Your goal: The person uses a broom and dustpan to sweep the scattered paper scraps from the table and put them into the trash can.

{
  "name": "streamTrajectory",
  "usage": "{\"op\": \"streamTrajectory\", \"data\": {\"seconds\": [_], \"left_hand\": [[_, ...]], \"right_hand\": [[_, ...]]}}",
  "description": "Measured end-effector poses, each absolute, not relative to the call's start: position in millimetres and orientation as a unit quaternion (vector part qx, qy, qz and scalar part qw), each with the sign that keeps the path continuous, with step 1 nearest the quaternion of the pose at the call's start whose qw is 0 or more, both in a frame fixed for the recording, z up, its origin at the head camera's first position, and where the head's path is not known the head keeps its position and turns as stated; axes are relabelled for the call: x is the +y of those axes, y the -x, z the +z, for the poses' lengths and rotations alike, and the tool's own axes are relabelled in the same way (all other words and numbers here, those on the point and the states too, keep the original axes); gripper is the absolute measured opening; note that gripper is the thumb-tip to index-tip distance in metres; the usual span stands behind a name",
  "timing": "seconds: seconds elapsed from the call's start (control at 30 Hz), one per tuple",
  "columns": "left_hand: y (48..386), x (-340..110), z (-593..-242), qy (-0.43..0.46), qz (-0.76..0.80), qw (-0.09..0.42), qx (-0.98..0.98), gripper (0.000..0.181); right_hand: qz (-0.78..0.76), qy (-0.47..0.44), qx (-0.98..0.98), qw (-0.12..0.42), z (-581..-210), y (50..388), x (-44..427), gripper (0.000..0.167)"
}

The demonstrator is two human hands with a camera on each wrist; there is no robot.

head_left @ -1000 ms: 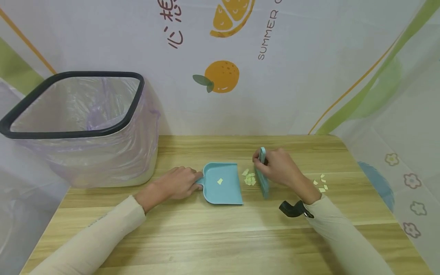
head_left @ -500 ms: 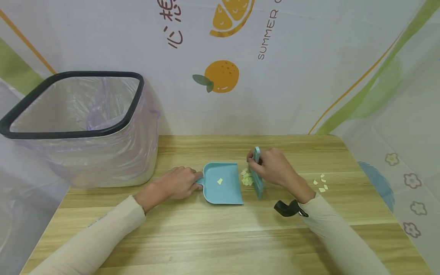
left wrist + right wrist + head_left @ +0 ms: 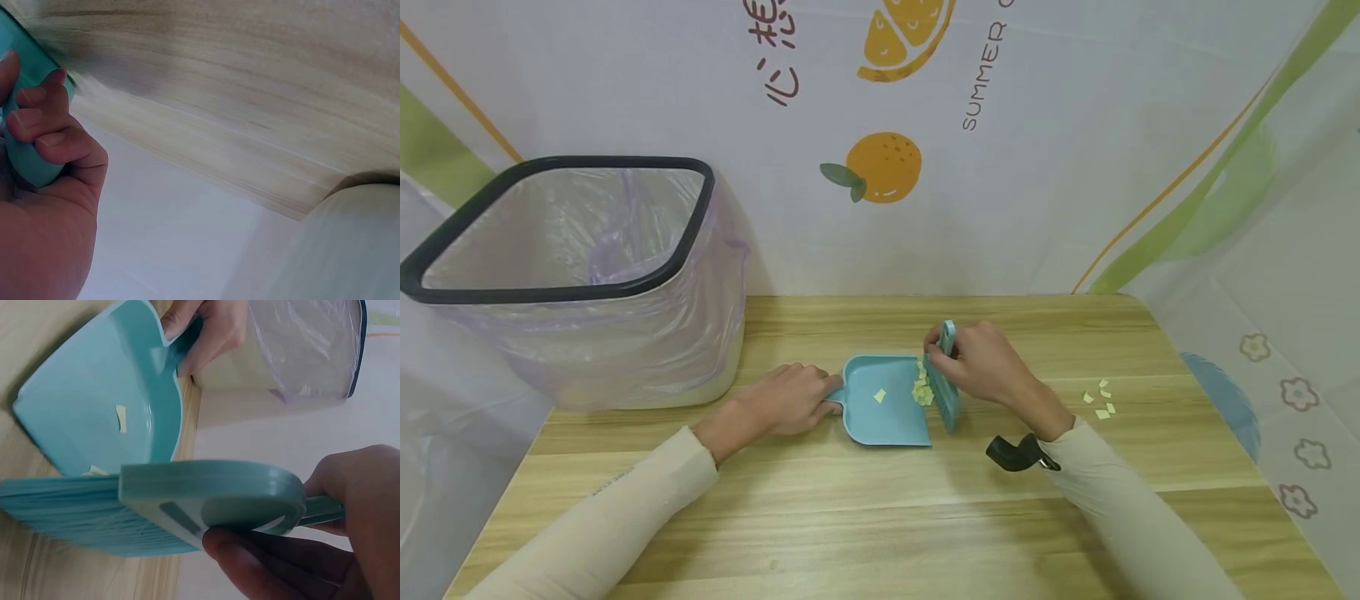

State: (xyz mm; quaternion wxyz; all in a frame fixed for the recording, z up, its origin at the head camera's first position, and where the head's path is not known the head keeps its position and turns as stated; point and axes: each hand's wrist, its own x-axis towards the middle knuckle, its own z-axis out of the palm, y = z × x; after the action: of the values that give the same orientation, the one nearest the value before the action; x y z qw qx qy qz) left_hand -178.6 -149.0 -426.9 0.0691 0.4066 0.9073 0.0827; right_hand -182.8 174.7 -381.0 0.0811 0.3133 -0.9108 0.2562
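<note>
In the head view, the left hand (image 3: 790, 398) curls round the handle (image 3: 836, 397) of the dustpan (image 3: 880, 423), covering most of it, while the right hand (image 3: 983, 360) pinches a brush (image 3: 947, 393) just beside the dustpan's open lip (image 3: 927, 433), where pale scraps (image 3: 922, 392) bunch. The left wrist view crops the dustpan; in the right wrist view, bristles (image 3: 81, 509) hide much of the lip and nearly all the bunch.
</note>
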Motion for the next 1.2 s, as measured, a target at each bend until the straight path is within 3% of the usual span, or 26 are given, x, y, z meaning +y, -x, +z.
{"op": "streamTrajectory", "data": {"seconds": [0.87, 1.2], "left_hand": [[179, -150, -427, -0.406, 0.075, 0.073, 0.908, 0.023], [179, -149, -426, -0.408, 0.085, 0.069, 0.906, 0.021]], "right_hand": [[0.252, -0.333, -0.906, 0.066, -378, 182, 168, 0.023], [0.265, -0.330, -0.901, 0.090, -380, 183, 145, 0.022]]}}
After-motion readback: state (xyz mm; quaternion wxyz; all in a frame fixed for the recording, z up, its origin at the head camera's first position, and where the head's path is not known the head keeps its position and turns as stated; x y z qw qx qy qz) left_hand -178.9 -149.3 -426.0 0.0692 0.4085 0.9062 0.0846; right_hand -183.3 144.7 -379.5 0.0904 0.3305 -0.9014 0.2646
